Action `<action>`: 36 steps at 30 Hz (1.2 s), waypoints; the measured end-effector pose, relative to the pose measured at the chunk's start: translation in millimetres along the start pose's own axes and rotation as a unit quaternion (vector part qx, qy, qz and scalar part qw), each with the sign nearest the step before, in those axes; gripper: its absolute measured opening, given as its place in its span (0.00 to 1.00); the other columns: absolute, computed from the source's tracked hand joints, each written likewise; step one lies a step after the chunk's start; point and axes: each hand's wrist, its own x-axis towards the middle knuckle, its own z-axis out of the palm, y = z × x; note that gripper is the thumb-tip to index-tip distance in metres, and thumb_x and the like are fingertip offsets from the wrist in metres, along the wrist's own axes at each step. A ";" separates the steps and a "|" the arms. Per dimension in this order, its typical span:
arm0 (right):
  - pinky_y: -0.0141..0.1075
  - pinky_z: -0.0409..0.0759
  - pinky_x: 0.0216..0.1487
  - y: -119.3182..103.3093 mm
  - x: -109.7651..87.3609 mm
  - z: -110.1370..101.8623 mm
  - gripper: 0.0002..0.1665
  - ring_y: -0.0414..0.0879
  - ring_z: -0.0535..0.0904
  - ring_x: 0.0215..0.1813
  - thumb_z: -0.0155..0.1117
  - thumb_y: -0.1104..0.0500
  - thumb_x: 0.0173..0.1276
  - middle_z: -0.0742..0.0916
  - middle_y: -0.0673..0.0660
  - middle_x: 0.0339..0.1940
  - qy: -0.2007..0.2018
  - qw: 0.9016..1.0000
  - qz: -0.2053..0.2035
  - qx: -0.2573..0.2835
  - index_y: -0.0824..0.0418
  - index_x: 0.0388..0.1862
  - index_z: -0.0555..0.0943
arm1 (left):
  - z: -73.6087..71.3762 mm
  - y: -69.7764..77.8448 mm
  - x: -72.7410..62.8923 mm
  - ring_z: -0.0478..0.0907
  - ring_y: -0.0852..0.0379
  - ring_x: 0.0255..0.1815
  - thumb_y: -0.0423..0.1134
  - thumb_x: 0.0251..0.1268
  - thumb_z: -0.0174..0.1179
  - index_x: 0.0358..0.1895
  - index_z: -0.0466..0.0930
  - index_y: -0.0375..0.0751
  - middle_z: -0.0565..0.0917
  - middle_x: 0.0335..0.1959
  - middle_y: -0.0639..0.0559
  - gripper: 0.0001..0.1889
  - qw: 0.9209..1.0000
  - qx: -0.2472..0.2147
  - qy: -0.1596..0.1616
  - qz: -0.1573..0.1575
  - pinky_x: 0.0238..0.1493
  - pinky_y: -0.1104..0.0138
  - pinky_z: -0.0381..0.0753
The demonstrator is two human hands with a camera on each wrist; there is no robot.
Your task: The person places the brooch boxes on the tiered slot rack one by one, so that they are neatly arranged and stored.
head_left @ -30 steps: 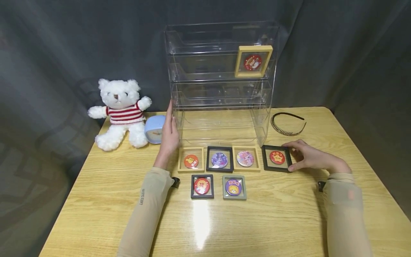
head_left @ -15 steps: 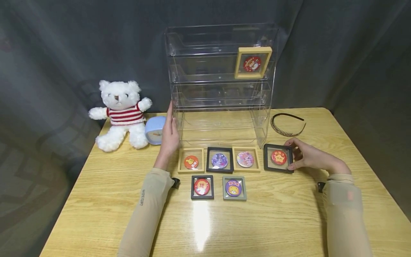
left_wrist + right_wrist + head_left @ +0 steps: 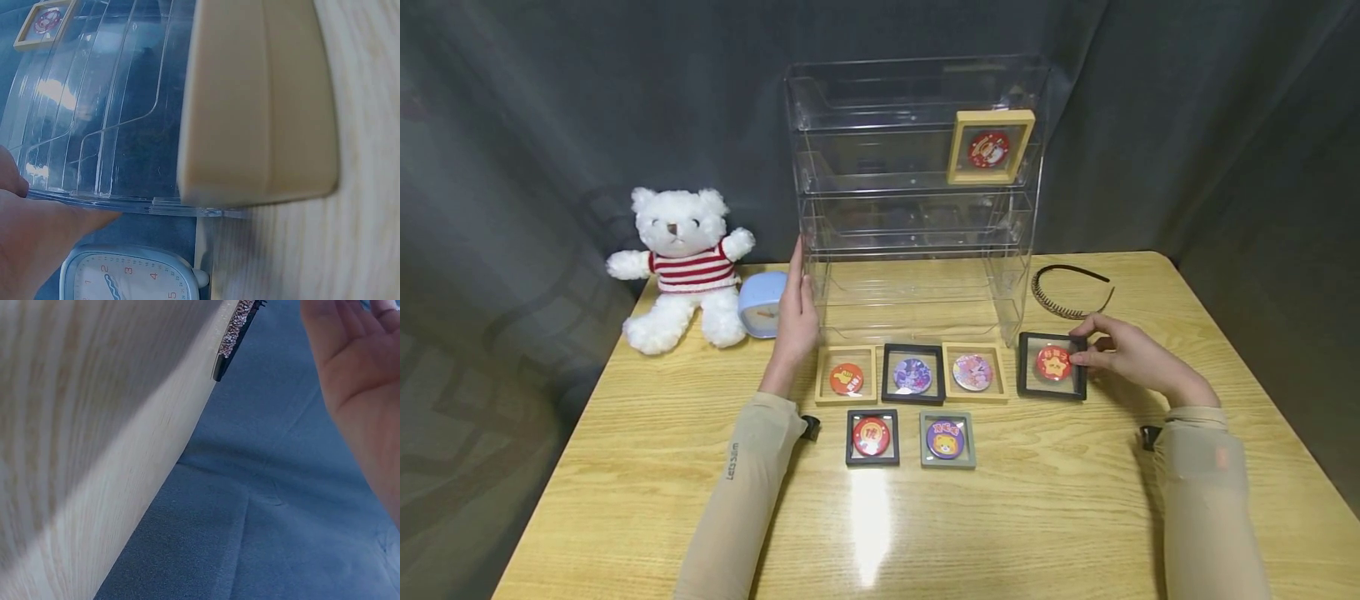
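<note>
One second on, I am keeping the left hand (image 3: pixel 796 325) straight-fingered against the side of the clear rack (image 3: pixel 917 221), unmoved, while the right hand (image 3: pixel 1123 354) is pinching the black star-badge frame (image 3: pixel 1049 368) by its right edge. That frame is now sitting slightly farther right of the three-frame row (image 3: pixel 913 375) than before, near the rack's front right corner, and the thumb (image 3: pixel 1086 358) is resting higher, over the badge's edge instead of the near corner.

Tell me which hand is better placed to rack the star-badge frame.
Probably the right hand: it grips that black frame by its right edge, while the left hand rests against the clear rack.
</note>
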 end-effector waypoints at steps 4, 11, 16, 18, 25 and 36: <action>0.37 0.88 0.36 -1.6 -0.6 -1.0 0.14 0.43 0.81 0.38 0.72 0.71 0.73 0.81 0.67 0.52 0.013 1.000 0.000 -0.008 0.72 0.52 0.77 | 0.2 -1.0 0.4 0.47 0.51 0.87 0.30 0.90 0.31 0.90 0.42 0.43 0.48 0.89 0.45 0.31 1.000 -0.002 0.000 0.000 0.85 0.64 0.47; 0.38 0.88 0.37 -2.0 0.2 -2.5 0.10 0.44 0.82 0.39 0.70 0.71 0.74 0.83 0.66 0.50 0.024 1.000 -0.007 -0.004 0.71 0.48 0.78 | -0.2 1.0 2.3 0.47 0.51 0.87 0.30 0.90 0.31 0.90 0.42 0.43 0.49 0.89 0.45 0.31 1.000 0.003 0.000 0.000 0.85 0.64 0.47; 0.43 0.92 0.37 -2.2 0.7 -2.7 0.06 0.43 0.85 0.39 0.66 0.73 0.76 0.84 0.69 0.50 0.026 0.999 -0.010 0.023 0.72 0.46 0.77 | -0.1 1.2 2.7 0.47 0.51 0.87 0.30 0.90 0.31 0.90 0.43 0.43 0.49 0.89 0.45 0.31 1.000 0.002 0.003 -0.001 0.85 0.64 0.47; 0.44 0.92 0.38 -2.3 0.3 -2.6 0.05 0.42 0.86 0.39 0.65 0.74 0.77 0.84 0.71 0.51 0.025 0.999 -0.011 0.032 0.73 0.45 0.76 | 0.0 1.2 2.1 0.47 0.50 0.87 0.30 0.90 0.32 0.89 0.43 0.43 0.49 0.89 0.45 0.31 1.000 0.002 0.004 0.000 0.85 0.64 0.46; 0.46 0.92 0.37 -2.2 -2.1 -1.8 0.04 0.40 0.88 0.40 0.62 0.74 0.79 0.83 0.73 0.52 0.029 0.999 -0.024 0.036 0.72 0.41 0.76 | 0.8 0.0 -1.8 0.47 0.50 0.87 0.29 0.89 0.32 0.89 0.43 0.41 0.49 0.89 0.45 0.31 1.000 -0.002 0.003 -0.004 0.85 0.63 0.47; 0.45 0.92 0.36 1.0 -1.5 -2.2 0.05 0.40 0.87 0.40 0.62 0.76 0.77 0.84 0.71 0.51 0.046 0.998 -0.044 0.027 0.71 0.41 0.76 | 1.2 -0.2 0.5 0.47 0.50 0.87 0.27 0.88 0.32 0.89 0.43 0.41 0.48 0.89 0.46 0.32 1.000 -0.012 0.003 0.005 0.85 0.63 0.47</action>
